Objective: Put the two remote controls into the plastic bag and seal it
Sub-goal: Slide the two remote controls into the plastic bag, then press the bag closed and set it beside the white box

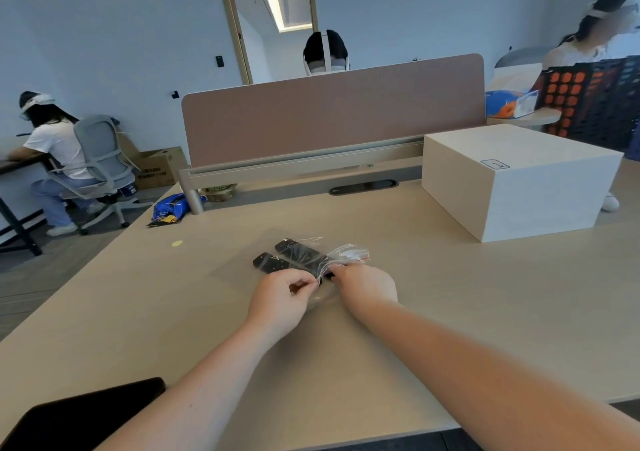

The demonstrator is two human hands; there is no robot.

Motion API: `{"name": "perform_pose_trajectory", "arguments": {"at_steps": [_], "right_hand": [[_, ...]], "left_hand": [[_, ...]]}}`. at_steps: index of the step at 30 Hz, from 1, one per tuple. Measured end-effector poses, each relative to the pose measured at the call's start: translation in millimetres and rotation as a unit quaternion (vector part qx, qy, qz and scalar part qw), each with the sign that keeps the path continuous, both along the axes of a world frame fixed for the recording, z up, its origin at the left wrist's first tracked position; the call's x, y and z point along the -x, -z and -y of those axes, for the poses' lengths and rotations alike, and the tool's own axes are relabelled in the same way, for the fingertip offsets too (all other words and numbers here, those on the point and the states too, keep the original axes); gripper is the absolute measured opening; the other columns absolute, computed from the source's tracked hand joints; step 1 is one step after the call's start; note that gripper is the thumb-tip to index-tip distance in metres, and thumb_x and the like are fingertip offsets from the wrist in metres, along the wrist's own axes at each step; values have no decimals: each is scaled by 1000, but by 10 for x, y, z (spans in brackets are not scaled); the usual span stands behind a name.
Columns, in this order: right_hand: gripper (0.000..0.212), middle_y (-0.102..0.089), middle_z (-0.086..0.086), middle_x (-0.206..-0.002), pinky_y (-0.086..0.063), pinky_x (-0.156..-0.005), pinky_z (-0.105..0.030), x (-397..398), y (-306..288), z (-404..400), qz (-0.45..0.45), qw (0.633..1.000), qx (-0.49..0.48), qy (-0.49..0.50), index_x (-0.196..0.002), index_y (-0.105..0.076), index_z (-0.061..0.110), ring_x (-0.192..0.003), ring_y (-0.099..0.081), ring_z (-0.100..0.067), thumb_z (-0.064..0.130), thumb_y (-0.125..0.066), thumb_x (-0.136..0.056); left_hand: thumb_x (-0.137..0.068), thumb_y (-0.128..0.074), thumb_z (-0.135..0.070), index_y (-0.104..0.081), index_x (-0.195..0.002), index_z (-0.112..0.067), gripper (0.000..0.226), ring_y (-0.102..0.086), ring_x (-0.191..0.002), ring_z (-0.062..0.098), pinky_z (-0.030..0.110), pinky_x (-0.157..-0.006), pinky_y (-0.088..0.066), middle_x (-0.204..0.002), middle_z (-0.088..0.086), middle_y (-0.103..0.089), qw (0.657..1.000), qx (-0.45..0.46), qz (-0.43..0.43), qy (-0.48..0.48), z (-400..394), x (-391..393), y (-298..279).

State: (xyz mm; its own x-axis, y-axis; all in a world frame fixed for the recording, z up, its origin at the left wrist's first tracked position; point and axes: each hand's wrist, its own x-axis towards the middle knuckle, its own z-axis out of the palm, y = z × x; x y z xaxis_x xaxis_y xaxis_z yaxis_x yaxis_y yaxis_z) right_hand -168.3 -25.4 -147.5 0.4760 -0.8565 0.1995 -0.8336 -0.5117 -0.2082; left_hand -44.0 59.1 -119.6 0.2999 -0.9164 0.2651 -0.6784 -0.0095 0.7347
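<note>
Pinching plastic bag (pixel 341 260) edge: left hand (pixel 282 298), right hand (pixel 367 286); two remote controls (pixel 294 260) lying beneath.

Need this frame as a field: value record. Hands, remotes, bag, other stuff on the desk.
left hand: pinching the edge of the plastic bag
right hand: gripping the bag beside the left hand
plastic bag: clear, crumpled, lying on the desk, not visibly sealed
remote controls: two, black, side by side; near ends under bag film, far ends look uncovered
desk: light wood
white box: far right of desk, apart from the bag
dark flat object: near left corner, type unclear
task state: bagging under way, seal not done
</note>
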Motion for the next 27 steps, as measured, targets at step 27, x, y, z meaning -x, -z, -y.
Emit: {"name": "perform_pose_trajectory", "arguments": {"at_steps": [27], "right_hand": [[23, -69, -12, -106, -49, -76, -31, 296, -100, 228, 189, 971, -92, 110, -103, -66, 13, -98, -62, -32, 18, -45, -94]], "left_hand": [[-74, -70, -18, -66, -76, -21, 5, -60, -81, 17, 31, -44, -50, -85, -7, -62, 922, 48, 385, 7, -196, -177, 236]]}}
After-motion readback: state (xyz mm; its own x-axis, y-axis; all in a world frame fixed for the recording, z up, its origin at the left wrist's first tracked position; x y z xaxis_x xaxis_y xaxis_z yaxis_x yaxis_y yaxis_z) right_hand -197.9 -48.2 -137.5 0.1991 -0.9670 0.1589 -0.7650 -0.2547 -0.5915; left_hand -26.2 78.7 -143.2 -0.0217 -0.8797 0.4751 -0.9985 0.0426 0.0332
